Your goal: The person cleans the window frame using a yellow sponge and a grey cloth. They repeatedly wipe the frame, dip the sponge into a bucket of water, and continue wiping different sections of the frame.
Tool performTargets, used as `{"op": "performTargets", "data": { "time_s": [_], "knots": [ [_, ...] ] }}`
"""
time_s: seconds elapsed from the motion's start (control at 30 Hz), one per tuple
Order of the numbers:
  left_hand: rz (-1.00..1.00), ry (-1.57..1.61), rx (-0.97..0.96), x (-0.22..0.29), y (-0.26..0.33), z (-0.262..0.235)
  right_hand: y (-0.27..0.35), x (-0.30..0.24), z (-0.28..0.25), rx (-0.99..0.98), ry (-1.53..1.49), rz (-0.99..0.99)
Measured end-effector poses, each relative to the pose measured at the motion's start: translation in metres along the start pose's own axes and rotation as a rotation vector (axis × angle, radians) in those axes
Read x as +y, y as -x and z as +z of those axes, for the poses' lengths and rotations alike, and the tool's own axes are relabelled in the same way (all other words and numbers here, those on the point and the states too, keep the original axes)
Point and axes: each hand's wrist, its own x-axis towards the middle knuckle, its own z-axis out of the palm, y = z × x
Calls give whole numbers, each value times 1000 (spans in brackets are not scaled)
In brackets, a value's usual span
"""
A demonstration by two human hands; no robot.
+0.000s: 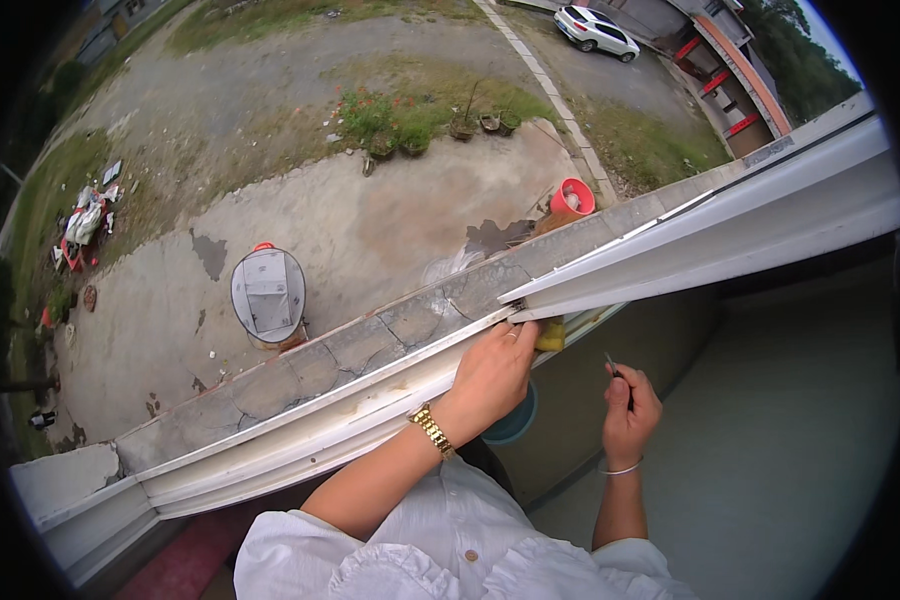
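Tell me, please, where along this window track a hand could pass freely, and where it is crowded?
The white window track is bare from its left corner up to the left hand. It is crowded where that hand presses a yellow cloth against the sliding window frame. The right hand, holding a thin dark tool, is off the track.

Even, overcast daylight; we note bright, flat light over the concrete yard (370,230) outside, with only soft, faint shadows. The interior wall (770,420) below the white window frame (730,235) sits dimmer, in shade. No glare. Strong fisheye distortion: we see the frame's straight edges bowing, and a black vignette closing each corner. Focus is sharp centrally, softening slightly toward the rim.
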Motion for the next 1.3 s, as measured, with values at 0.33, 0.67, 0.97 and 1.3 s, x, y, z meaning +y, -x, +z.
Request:
{"op": "performTargets", "data": {
  "time_s": [0.33,0.67,0.97,1.3],
  "knots": [
    [-417,-309,-109,1,168,-160,-18,-6,44,-7,-75,-99],
    [-1011,-1059,264,-16,371,-249,5,-10,84,-131,-161,-151],
    [-746,-752,349,-17,300,-208,18,-40,95,-155,-186,-229],
    [-494,415,66,-11,141,-114,58,-57,50,2,-216,0]
  ]
}}
